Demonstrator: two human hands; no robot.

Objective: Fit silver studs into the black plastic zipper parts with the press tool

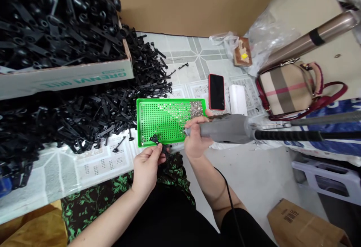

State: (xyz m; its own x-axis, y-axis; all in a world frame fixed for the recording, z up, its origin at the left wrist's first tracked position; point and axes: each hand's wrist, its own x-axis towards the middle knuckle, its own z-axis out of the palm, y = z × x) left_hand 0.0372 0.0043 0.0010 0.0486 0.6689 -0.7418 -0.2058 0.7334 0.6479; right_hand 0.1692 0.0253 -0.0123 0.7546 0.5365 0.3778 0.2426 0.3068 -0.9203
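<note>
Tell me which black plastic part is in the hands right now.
The one pinched in the left hand: the black part at the green tray's front edge; the rest lie loose.

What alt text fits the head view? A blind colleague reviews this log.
A person's right hand grips a grey electric screwdriver over a green perforated tray, while the left hand holds a small black plastic part at the tray's edge. Piles of black parts cover the table's left.

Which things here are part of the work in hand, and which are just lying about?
In use:
left hand pinching a small black part
right hand gripping the grey power screwdriver
green tray with screws
pile of black parts, box of them

Lying about:
red phone
checked handbag
plastic bags
cardboard box
</note>
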